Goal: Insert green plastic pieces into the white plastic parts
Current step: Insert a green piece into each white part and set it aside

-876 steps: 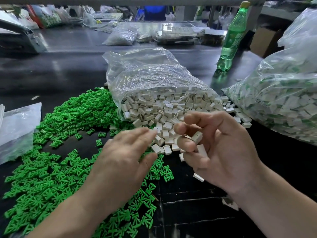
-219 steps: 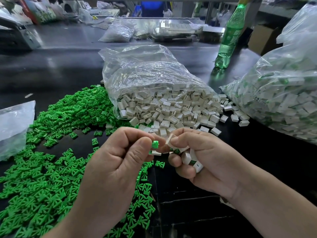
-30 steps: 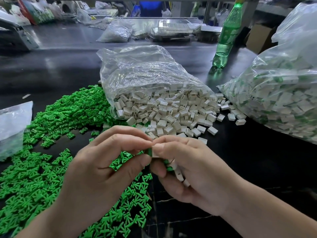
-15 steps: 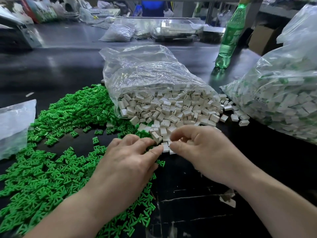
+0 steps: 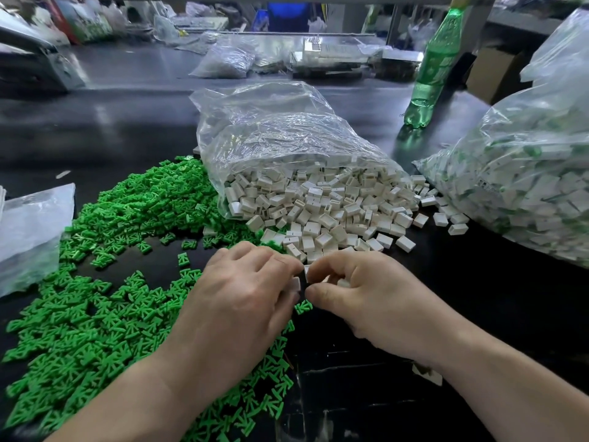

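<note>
Green pieces [image 5: 105, 317] lie spread on the black table [image 5: 494, 314], left side. White parts [image 5: 318, 212] spill from a clear bag [image 5: 280, 132] lying on its side, mouth toward the person. My read: two stocks side by side, so each hand feeds from its own pile and the work happens at the seam between them.

Head view (the only one):
- left hand [image 5: 242, 301]: palm down over the edge of the green spread, fingers bent, tips touching a white part [image 5: 295, 284] in the gap between the hands. Thumb hidden, so can't tell if it pinches or just touches.
- right hand [image 5: 369, 301]: palm down at the near edge of the white pile, fingers [image 5: 331, 266] curled under and gripping white parts. Probably a small stock kept in the palm for feeding.
- second bag [image 5: 526, 186], far right: white blocks with green showing. Likely finished output, parked on the right hand's side.

Orientation:
- white parts: short rectangular blocks, slot on one face, no common heading in the pile. The one at the left fingertips has its slot side hidden and its axis unclear.
- green pieces: flat, fan-shaped, lying flat, headings random. Loose green piece [image 5: 302, 307] sits just below the gap between the hands, too small to tell its heading.
- no green piece visible in either hand.
</note>
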The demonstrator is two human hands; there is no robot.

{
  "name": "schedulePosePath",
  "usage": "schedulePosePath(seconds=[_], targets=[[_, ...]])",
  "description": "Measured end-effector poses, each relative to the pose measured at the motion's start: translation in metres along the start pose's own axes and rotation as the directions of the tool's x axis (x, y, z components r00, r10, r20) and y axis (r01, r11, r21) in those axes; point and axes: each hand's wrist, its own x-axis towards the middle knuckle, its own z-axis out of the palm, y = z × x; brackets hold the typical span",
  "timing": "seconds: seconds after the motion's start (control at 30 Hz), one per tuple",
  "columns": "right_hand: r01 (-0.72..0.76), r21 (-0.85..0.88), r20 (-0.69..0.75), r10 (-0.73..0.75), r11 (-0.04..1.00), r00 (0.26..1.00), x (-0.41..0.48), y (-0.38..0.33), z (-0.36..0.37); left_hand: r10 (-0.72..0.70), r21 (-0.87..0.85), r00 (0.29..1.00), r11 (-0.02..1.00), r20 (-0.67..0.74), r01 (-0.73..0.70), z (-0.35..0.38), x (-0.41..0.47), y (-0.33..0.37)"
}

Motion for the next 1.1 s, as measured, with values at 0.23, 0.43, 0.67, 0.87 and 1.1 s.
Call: schedulePosePath(seconds=[0.23,0.43,0.67,0.87,1.1], targets=[[-0.09,0.513,0.134,0.024,0.854,0.991,0.001,-0.008,0.005,0.013,-0.22,0.994,0.975,-0.106,-0.036,-0.007,0.001,0.005],[-0.167,0.68,0.11,0.126,0.714,0.986,0.002,-0.012,0.0,-0.222,-0.429,0.968,0.891,-0.12,0.152,-0.012,0.0,0.006],[-0.248,0.854,0.264,0.03,0.458,0.964,0.002,-0.011,-0.005,-0.535,-0.864,0.811,0.263,0.239,0.429,-0.015,-0.003,-0.001],[-0.224,0.854,0.281,-0.055,0.47,0.958,0.001,-0.014,-0.007,-0.487,-0.916,0.821,0.097,0.298,0.389,-0.018,0.0,0.003],[-0.177,0.776,0.206,0.022,0.605,0.978,-0.001,-0.015,-0.003,-0.489,-0.903,0.809,0.09,0.327,0.419,-0.018,0.0,0.006]])
